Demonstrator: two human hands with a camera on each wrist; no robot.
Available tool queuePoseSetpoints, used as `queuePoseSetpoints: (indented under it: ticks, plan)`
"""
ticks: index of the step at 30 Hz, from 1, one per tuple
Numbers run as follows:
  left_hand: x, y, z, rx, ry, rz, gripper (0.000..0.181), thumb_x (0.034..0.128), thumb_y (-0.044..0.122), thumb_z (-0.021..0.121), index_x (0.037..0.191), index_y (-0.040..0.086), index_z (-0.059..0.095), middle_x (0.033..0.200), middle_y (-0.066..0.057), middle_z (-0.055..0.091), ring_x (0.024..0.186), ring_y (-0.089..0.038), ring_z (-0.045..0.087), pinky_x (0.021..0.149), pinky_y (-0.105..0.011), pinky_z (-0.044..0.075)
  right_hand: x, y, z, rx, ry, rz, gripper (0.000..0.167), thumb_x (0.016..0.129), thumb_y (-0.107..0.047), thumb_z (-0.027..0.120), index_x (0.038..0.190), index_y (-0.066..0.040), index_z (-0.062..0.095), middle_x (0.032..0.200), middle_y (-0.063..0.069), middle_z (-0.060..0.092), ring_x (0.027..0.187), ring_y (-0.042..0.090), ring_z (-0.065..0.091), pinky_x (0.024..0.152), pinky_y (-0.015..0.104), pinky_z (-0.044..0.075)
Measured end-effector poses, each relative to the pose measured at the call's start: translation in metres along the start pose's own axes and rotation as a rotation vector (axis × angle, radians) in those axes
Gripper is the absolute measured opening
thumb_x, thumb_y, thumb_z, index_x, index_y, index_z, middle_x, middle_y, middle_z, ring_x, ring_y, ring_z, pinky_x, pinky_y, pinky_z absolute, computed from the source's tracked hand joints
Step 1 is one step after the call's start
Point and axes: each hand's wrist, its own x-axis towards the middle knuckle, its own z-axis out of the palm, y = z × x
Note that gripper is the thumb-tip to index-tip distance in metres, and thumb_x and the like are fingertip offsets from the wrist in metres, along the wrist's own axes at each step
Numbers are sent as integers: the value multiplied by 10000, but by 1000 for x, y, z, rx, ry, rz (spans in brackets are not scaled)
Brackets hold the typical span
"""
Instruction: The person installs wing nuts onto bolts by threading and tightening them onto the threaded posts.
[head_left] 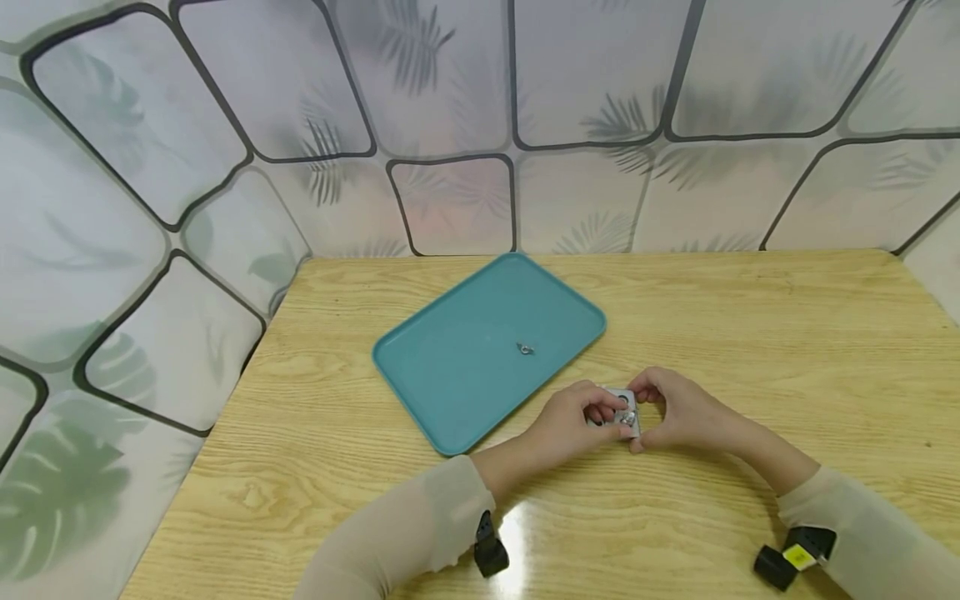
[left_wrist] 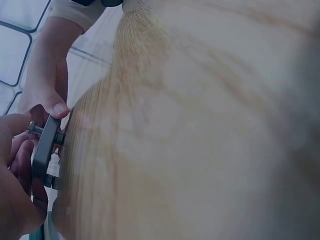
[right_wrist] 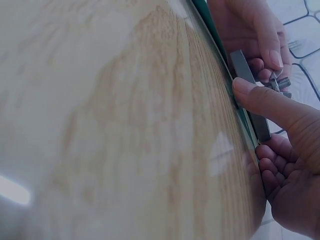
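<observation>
A flat grey metal plate (head_left: 634, 424) with a round hole is between both hands above the table. Several bolts stick out of its two faces; the threaded bolt (right_wrist: 284, 83) shows in the right wrist view. My right hand (head_left: 686, 410) grips the plate's edge, its thumb lying along the side. My left hand (head_left: 568, 423) pinches a small silver wing nut (right_wrist: 276, 75) at the threaded bolt, with other fingers curled by the plate. The fingertips partly hide the wing nut. Another small silver wing nut (head_left: 525, 349) lies in the teal tray (head_left: 450, 367).
The tray lies at an angle on the wood-grain table (head_left: 787, 350), beyond and left of the hands. A patterned curtain or wall covering (head_left: 457, 200) stands behind and left of the table. Dark camera straps (head_left: 491, 546) sit at both sleeves.
</observation>
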Motion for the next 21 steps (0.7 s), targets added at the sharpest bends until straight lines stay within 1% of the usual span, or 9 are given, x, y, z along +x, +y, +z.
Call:
queuePoseSetpoints:
  ticks: [3,5,8,11,14,17,21]
  plan:
    - [0,0,-1,-39,6,-17,196,861,195,707,1032,101,687,839,41,623,699,30,513,653,-134,460,0,0,1,-1,1,2,647,606,-296,894,1084,-25,552,1026,51,581,880,111,527,743,234,457]
    - [-1,0,-2,-65,15,-41,148,881,180,681,1006,101,672,824,39,633,683,26,516,632,-141,458,0,0,1,0,-1,5,653,602,-296,895,1084,-21,551,1024,52,580,879,114,525,745,234,458]
    - [-1,0,-2,-84,33,-73,96,885,184,675,941,110,647,796,50,621,671,20,510,619,-144,449,0,-1,1,1,-4,5,659,600,-300,895,1085,-18,549,1022,52,577,879,115,521,748,233,459]
    - [-1,0,-2,-93,42,-86,88,883,185,678,907,113,633,781,54,608,668,17,507,617,-144,446,0,-2,1,4,-4,3,658,600,-298,896,1085,-20,549,1020,51,576,877,117,519,748,232,458]
    - [0,-1,-1,-80,33,-79,89,893,200,668,918,116,652,792,56,612,673,17,507,623,-143,446,0,-2,1,6,-3,2,651,603,-296,895,1083,-23,550,1019,51,575,876,120,519,749,232,457]
    - [1,-1,-1,-55,18,-52,130,896,226,665,962,117,689,830,55,623,696,24,513,645,-141,454,-1,-2,0,5,-1,1,640,609,-292,893,1079,-23,552,1020,55,576,878,122,519,747,233,454]
    - [1,-1,0,-14,2,-3,198,849,248,720,999,119,712,854,54,604,721,29,503,668,-132,454,-2,-4,-1,7,2,2,629,619,-295,889,1078,-22,555,1028,59,579,889,123,524,752,233,454]
